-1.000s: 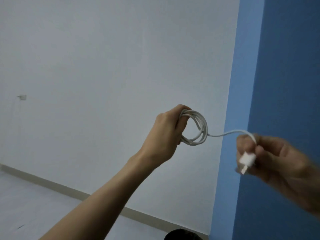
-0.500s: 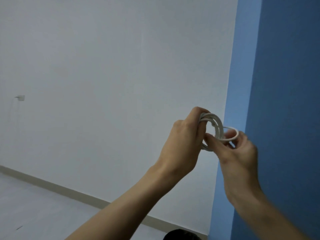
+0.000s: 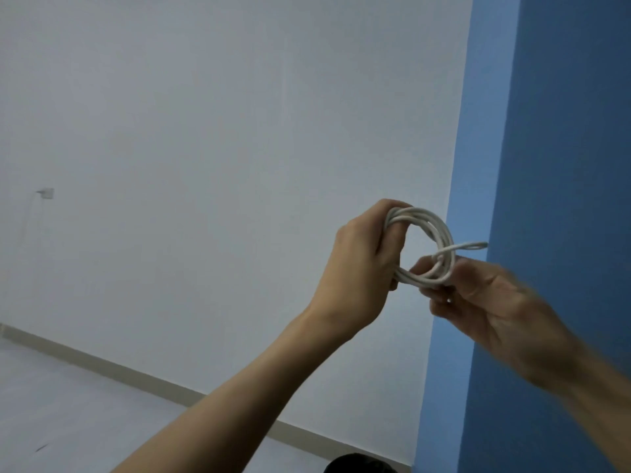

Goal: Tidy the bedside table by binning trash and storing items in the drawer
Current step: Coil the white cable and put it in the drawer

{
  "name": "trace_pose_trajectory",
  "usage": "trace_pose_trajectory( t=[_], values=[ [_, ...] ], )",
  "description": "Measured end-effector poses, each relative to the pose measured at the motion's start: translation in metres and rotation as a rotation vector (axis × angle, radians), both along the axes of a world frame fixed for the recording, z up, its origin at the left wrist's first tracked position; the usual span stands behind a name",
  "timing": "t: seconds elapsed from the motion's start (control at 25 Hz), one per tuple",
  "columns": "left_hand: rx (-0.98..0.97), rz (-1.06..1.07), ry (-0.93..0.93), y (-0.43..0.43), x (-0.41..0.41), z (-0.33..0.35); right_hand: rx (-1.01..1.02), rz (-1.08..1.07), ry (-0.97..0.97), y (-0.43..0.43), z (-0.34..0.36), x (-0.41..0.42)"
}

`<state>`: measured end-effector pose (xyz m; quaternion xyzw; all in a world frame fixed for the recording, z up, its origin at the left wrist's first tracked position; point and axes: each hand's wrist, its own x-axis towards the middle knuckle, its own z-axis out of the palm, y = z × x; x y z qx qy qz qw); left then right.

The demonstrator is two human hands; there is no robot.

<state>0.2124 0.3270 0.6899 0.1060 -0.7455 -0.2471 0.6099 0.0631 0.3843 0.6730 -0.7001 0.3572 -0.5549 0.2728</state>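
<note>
A white charging cable (image 3: 431, 227) is wound into a small coil, held up in front of the wall. My left hand (image 3: 362, 264) grips the coil's left side, fingers closed through the loops. My right hand (image 3: 491, 302) pinches the coil's lower right, where the loose end is wrapped around the loops. A short loop of cable (image 3: 473, 246) sticks out to the right. The plug is hidden inside my right hand. The bedside table, drawer and bin are out of view.
A white wall fills the left and middle, with a wall socket (image 3: 46, 192) far left. A blue wall (image 3: 563, 131) stands at the right. A skirting board (image 3: 102, 365) runs along the pale floor. A dark rounded object (image 3: 358, 464) shows at the bottom edge.
A second ago my right hand held the plug out to the right with the cable stretched. It has since come in to the coil and wrapped the end around the loops.
</note>
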Motion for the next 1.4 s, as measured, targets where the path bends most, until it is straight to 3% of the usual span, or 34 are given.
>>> trace_pose_trajectory(
  t=[0.24, 0.48, 0.68, 0.8, 0.92, 1.08, 1.24, 1.32, 1.4],
  values=[
    [0.020, 0.009, -0.013, -0.005, 0.007, -0.001, -0.215, -0.489, 0.016, 0.008, 0.027, -0.031],
    [-0.103, 0.156, -0.070, -0.008, 0.001, -0.005, -0.325, -0.316, -0.204, 0.018, 0.034, -0.012],
    [-0.078, 0.161, -0.128, -0.007, -0.003, -0.008, -0.456, -0.224, 0.219, 0.021, 0.023, 0.004],
    [-0.059, 0.103, -0.151, -0.005, -0.004, -0.008, -0.503, -0.348, 0.336, 0.015, 0.021, 0.003],
    [-0.091, 0.091, -0.177, -0.004, -0.005, -0.009, -0.390, -0.451, 0.297, 0.008, 0.020, -0.001],
    [-0.118, 0.086, -0.212, -0.005, -0.004, -0.012, -0.088, -0.258, 0.094, 0.008, 0.020, 0.003],
    [-0.152, 0.150, -0.270, -0.008, 0.000, -0.016, -0.122, -0.340, 0.175, 0.016, 0.022, 0.011],
    [-0.179, 0.210, -0.326, -0.007, 0.001, -0.018, -0.175, -0.489, 0.288, 0.014, 0.021, 0.011],
    [-0.119, 0.139, -0.313, -0.005, 0.003, -0.019, -0.238, -0.627, 0.314, 0.010, 0.018, 0.011]
  ],
)
